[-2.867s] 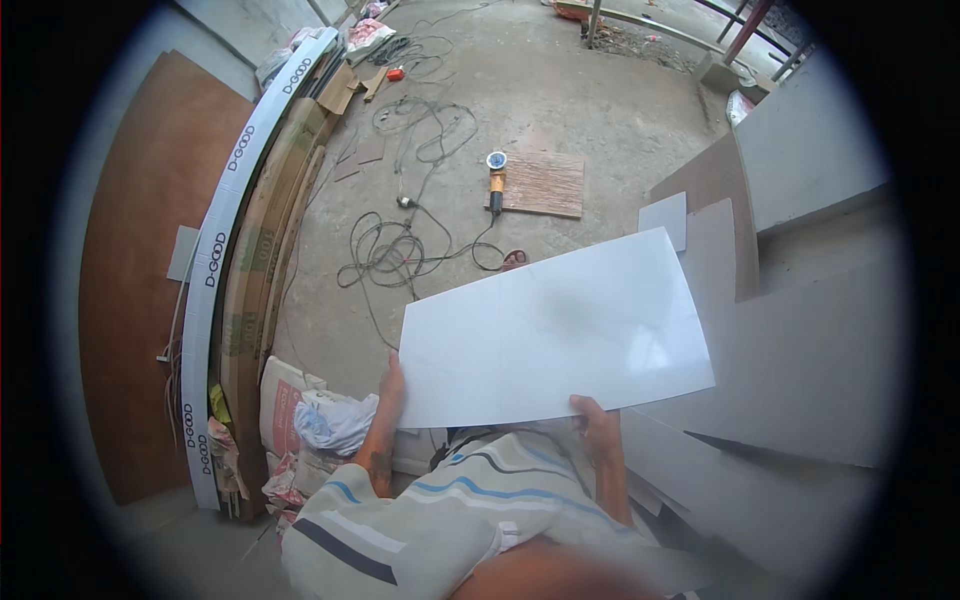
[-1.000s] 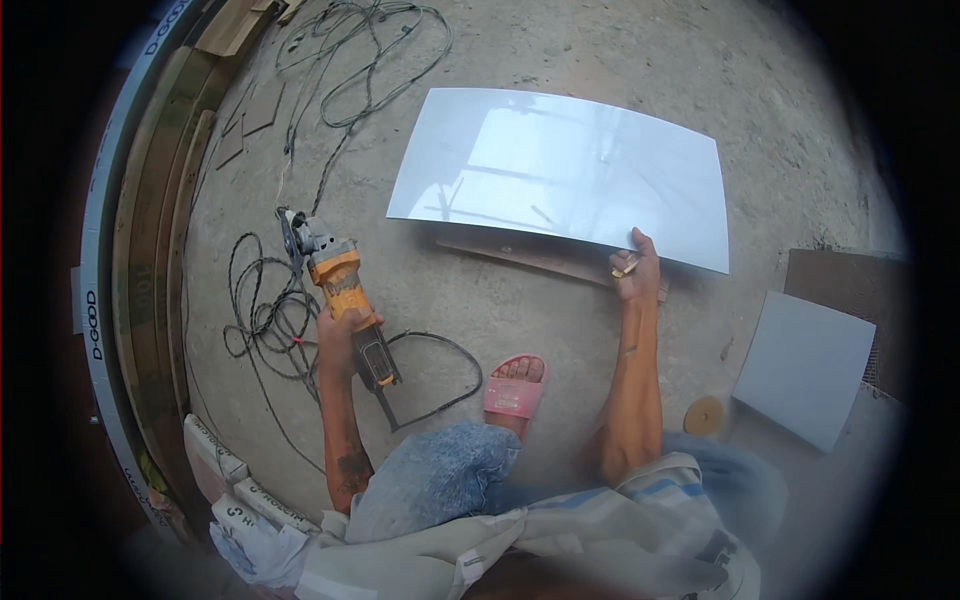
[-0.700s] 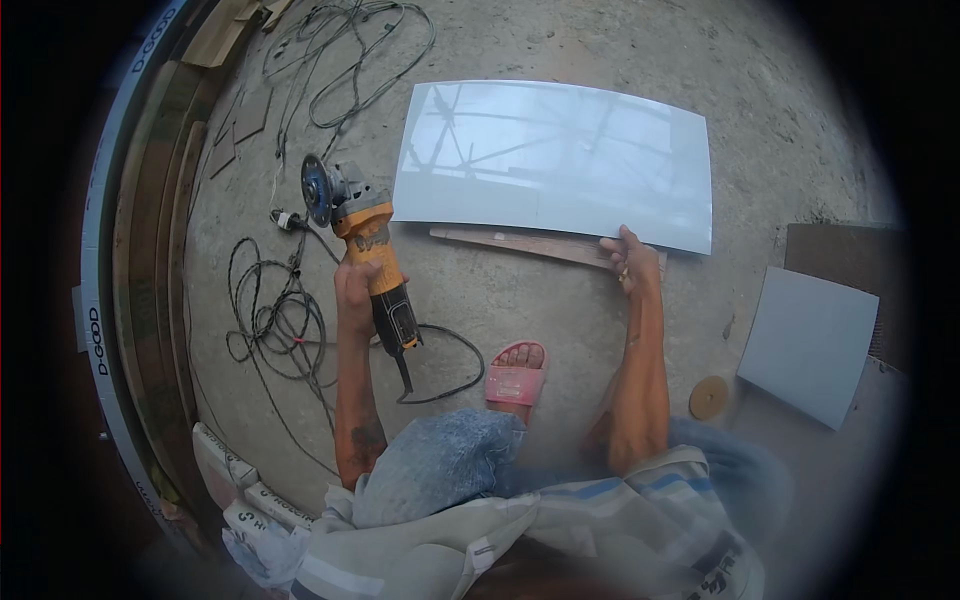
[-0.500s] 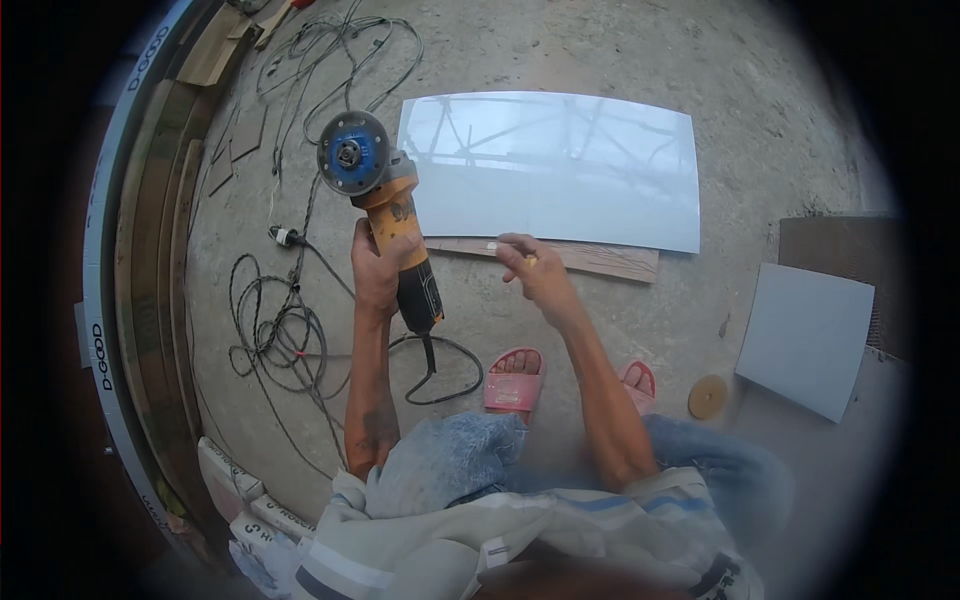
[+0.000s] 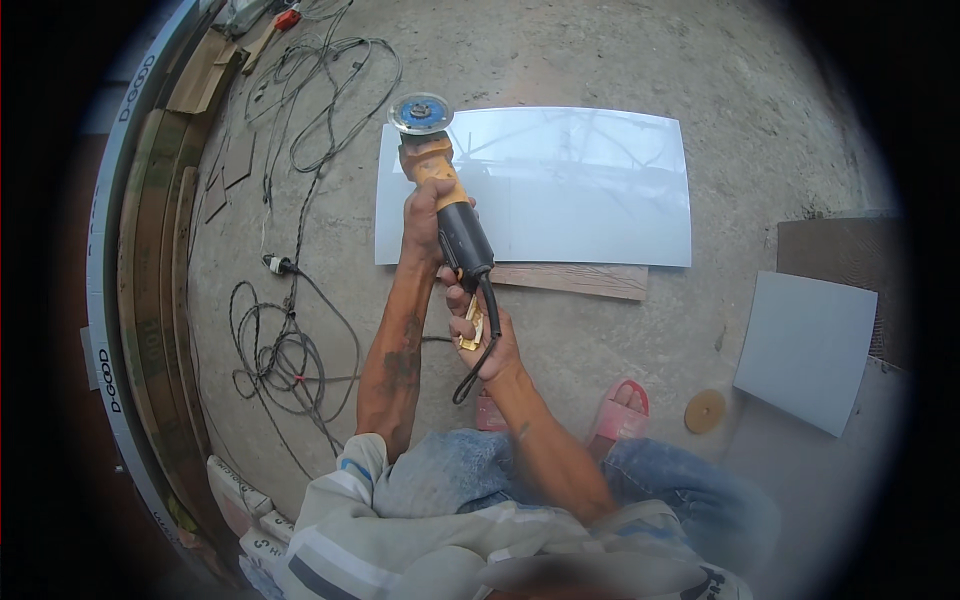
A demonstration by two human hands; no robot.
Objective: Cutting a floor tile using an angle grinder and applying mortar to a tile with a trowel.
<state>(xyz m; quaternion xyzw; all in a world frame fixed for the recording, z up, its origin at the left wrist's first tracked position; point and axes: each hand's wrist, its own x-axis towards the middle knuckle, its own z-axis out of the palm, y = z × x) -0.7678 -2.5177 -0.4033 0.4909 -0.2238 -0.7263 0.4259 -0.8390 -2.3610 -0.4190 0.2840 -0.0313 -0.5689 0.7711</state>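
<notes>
My left hand grips a yellow and black angle grinder, raised with its blue-centred cutting disc at the top. Just below the tool, my right hand has its fingers curled around a small yellow piece, perhaps metal, beside the hanging black power cord. Beyond both hands a glossy white tile lies on a wood-grained board on the floor, partly hidden behind the grinder.
Tangled cords and a plug lie at left, beside long stacked boards and broken tile pieces. At right are a square white tile, a brown board and a round disc. My pink slippers show below.
The white tile I carried earlier now lies on the board. The grinder, picked up since then, has risen and swung rightward. My right hand has left the tile and moved left, below the grinder.
</notes>
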